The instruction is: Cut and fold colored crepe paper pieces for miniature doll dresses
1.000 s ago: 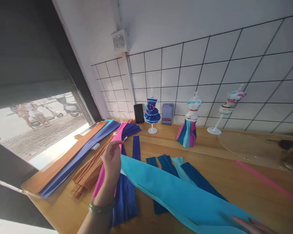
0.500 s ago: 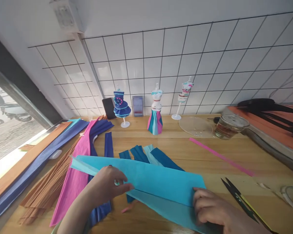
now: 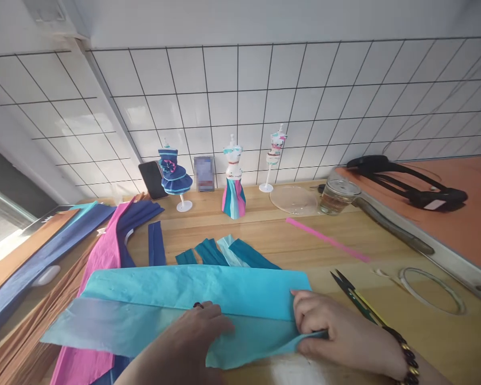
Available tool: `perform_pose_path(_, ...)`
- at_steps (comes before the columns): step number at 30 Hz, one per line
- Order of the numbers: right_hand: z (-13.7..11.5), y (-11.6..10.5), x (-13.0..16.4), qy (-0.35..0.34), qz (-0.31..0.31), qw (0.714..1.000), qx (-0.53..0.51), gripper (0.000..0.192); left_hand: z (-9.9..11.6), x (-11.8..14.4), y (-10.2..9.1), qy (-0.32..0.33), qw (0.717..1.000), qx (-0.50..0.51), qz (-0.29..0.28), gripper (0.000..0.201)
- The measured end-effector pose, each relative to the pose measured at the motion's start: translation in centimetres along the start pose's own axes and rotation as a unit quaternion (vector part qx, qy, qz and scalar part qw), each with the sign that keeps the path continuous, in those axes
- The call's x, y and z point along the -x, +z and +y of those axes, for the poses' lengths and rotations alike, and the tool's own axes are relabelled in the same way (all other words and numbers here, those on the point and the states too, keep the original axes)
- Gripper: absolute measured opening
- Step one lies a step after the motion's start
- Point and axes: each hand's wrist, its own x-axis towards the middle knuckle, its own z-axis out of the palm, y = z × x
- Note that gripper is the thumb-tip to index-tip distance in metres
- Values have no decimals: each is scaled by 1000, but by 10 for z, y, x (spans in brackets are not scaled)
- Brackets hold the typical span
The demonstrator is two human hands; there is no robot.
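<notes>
- Left hand [image 3: 196, 334] lies flat, fingers spread, pressing the turquoise crepe paper [image 3: 192, 305] onto the wooden table [image 3: 385, 240] — nothing gripped.
- Right hand [image 3: 336, 331] pinches the paper's right near corner between thumb and fingers.
- The paper lies across the near table edge — scissors [image 3: 355, 299] just right, pink paper [image 3: 100, 256] at left.
</notes>
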Motion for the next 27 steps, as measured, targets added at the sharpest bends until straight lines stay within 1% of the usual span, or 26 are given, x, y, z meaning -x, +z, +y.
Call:
perform_pose_path(2, 1, 0, -1, 8, 13, 1000, -16, 34, 1, -2, 1, -7, 1000, -20, -11, 41)
perform_pose_path(5, -2, -2, -1, 20, 30, 999, -25, 41, 0, -2, -3, -17, 999, -46, -11, 26)
perform_pose_path(8, -8, -5, 2, 73, 53, 996, 27, 42, -4, 0, -7, -15, 998, -55, 6, 20)
perform_pose_path(11, -14, -8, 8, 144, 71, 982, 97, 37, -10, 0, -7, -19, 999, -46, 20, 18)
perform_pose_path(13, -17, -8, 12, 171, 73, 976, 116, 36, -15, 0, -7, -19, 998, -41, 38, 18)
perform_pose_path(16, -20, -5, 18, 194, 75, 970, 125, 37, -20, 0, -9, -20, 996, -46, 73, 16)
perform_pose_path(18, -20, 0, 22, 215, 86, 964, 127, 38, -23, 0, -13, -21, 995, -48, 84, 18)
perform_pose_path(24, -17, 15, 30, 269, 132, 948, 103, 38, -29, -2, -21, -25, 995, -23, 89, 24)
perform_pose_path(27, -14, 20, 32, 300, 142, 935, 124, 39, -37, -3, -25, -59, 993, -37, 100, 22)
